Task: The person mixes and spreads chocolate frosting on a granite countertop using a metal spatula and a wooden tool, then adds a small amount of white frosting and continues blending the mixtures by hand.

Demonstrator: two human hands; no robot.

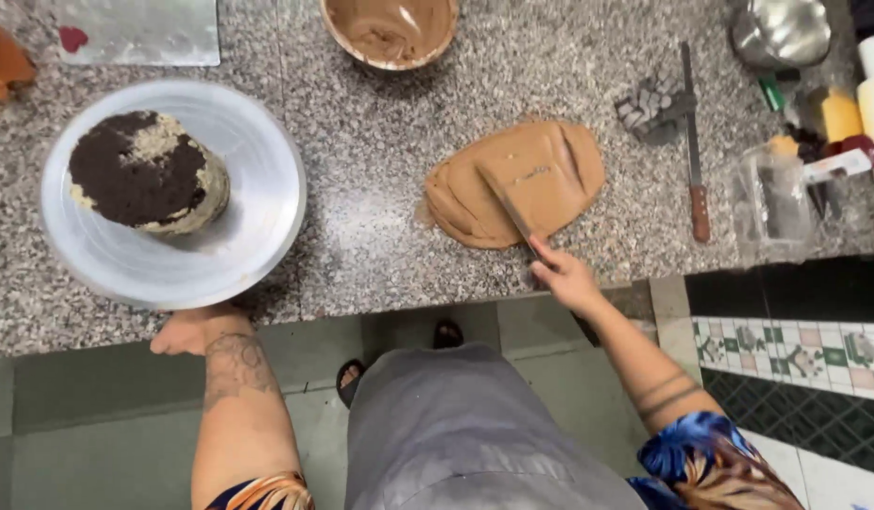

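My left hand (193,331) grips the near rim of a round silver plate (257,179) from below. On it stands a small dark chocolate cake (146,170) with patchy cream on its sides. My right hand (565,276) holds the handle of a scraper (514,194) whose flat blade is smeared brown. The blade rests on a spread mass of light brown chocolate paste (475,203) lying directly on the speckled granite counter (361,227).
A bowl of brown cream (392,30) sits at the far edge. A long knife (694,142), a metal comb tool (650,106), a clear plastic container (770,198), bottles (872,94) and a steel bowl (782,30) crowd the right. A board (139,30) lies far left.
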